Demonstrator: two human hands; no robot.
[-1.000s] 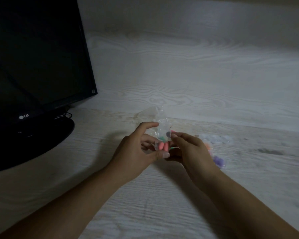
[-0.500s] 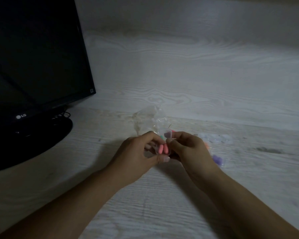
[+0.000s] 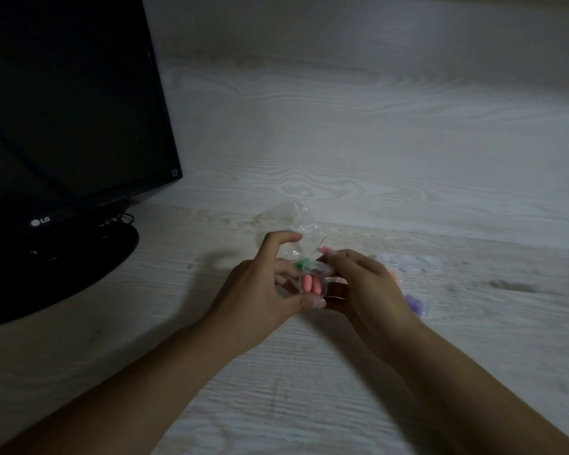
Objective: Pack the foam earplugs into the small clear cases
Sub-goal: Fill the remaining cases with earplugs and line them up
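Monitor [image 3: 66, 103] fills your far left, dark-screened, its round stand [image 3: 79, 257] planted on the pale wood-grain desk [image 3: 276, 389] with a few cables [image 3: 119, 220] looped behind the base. Moving right, your left hand [image 3: 263, 287] sits above the desk near the middle, fingers curled, with the thumb tip pressed under a small clear case [image 3: 312, 284] and the index finger arched over the top; it grips that case from the left side. Inside the case you can see two pink earplugs [image 3: 311, 284] lying side by side, and the lid [image 3: 319, 267] stands partly raised above them. Just behind the case, a crumpled clear bag [image 3: 289, 221] rises past your left index finger, and a green earplug [image 3: 303, 262] shows at its lower edge, close to the lid. Whether the left hand also pinches the bag you cannot tell from this angle. Your right hand [image 3: 365, 287] meets the case from the other side, fingers bent, touching the lid and the case's right edge, and a third pink earplug [image 3: 325, 248] pokes out above its fingertips, apparently pinched there. Further right, partly hidden behind that hand, more clear cases [image 3: 408, 264] lie in a loose cluster on the desk, with something orange [image 3: 395, 275] just beside them and purple earplugs [image 3: 416, 303] a little nearer to you. Both forearms reach in from the bottom edge.
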